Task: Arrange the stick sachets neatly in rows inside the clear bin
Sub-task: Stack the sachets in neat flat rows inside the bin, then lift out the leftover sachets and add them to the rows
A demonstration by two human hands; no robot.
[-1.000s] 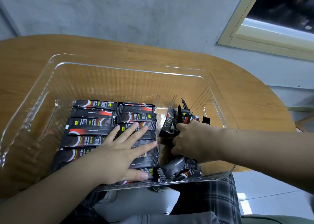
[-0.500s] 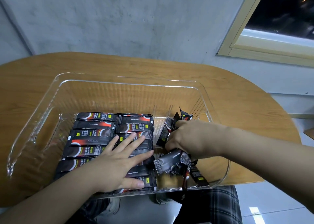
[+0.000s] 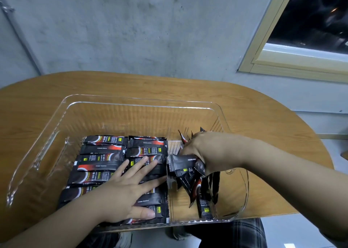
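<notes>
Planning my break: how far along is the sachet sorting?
Done: two flat rows of sachets fill the clear bin's left side, pressed by the left hand. In hand: the right hand grips a loose bunch. Left: laying those into a third row.

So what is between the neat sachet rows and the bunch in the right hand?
Head view: a narrow strip of bare bin floor; lower down, bunch and rows almost touch.

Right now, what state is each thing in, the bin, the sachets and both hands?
Clear plastic bin: upright on the wooden table, partly filled.
Arranged black stick sachets: flat, in two columns.
Loose bunch of black sachets: jumbled, lifted off the bin floor.
Left hand: flat, pressing the arranged sachets.
Right hand: gripping the loose bunch.
</notes>
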